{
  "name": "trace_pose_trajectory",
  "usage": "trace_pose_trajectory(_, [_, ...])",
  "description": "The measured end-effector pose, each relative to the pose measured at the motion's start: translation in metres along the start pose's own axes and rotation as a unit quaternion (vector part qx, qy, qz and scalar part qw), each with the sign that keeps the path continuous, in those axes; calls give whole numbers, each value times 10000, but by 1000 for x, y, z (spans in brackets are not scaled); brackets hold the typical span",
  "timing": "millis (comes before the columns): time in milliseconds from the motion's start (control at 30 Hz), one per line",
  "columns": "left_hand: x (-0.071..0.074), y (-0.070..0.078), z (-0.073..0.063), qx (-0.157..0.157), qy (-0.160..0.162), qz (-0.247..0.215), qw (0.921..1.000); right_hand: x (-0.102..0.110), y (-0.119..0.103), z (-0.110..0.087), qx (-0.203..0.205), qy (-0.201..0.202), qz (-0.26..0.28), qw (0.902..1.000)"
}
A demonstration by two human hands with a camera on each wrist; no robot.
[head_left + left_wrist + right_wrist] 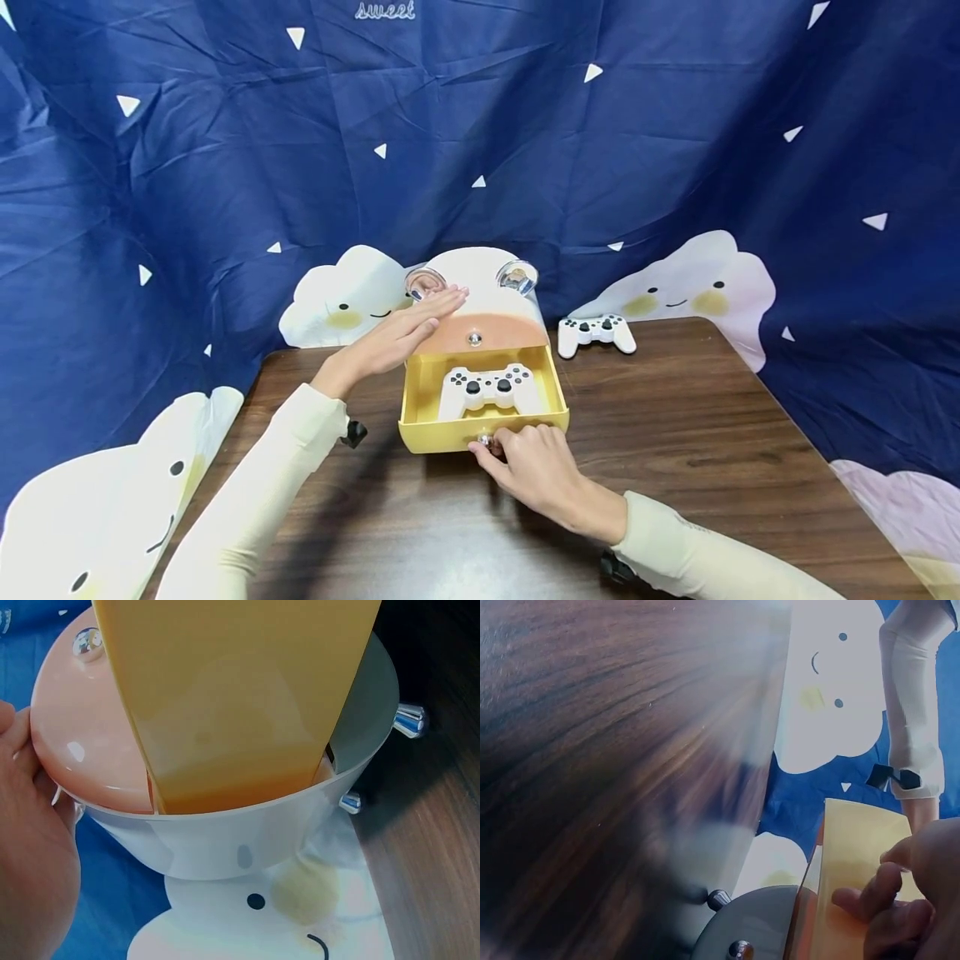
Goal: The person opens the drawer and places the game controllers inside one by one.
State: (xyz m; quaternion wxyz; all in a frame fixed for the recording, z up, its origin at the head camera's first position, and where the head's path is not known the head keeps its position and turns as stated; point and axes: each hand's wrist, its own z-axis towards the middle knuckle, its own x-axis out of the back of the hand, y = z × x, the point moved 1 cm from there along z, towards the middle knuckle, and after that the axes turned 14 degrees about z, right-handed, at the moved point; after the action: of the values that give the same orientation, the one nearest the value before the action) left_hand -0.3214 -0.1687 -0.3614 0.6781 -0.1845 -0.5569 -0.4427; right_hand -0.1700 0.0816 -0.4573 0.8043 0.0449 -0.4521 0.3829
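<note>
A small white drawer cabinet [480, 271] with silver ear-like rings on top stands at the back of the table. Its lower yellow drawer [438, 436] is pulled out, and a white game controller [489, 392] lies inside. The pink upper drawer [510, 335] is closed. With straight fingers, my left hand [386, 340] rests against the cabinet's upper left; the left wrist view shows the hand [37, 840] beside the pink front. My right hand [542, 471] pinches the silver knob [484, 439] of the yellow drawer. Its curled fingers also show in the right wrist view.
A second white game controller [597, 331] lies on the wooden table [675, 433], right of the cabinet. Behind hangs a blue curtain [465, 125] with white triangles and smiling clouds. Short silver feet [410, 720] stick out from the cabinet's underside.
</note>
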Motion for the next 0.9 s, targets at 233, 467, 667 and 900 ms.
trace_pose_trajectory(233, [0, 1, 1, 51, -10, 39, 10000, -4, 0, 1, 458, 497, -396, 9969])
trace_pose_trajectory(467, [0, 1, 0, -7, 82, 23, 10000, -9, 2, 1, 821, 880, -492, 9915])
trace_pose_trajectory(667, [-1, 0, -1, 1, 61, 78, 10000, -10, 0, 4, 970, 1061, -335, 9890])
trace_pose_trajectory(900, [-2, 0, 0, 66, 54, 9, 10000, -13, 4, 12, 857, 1024, -284, 9906])
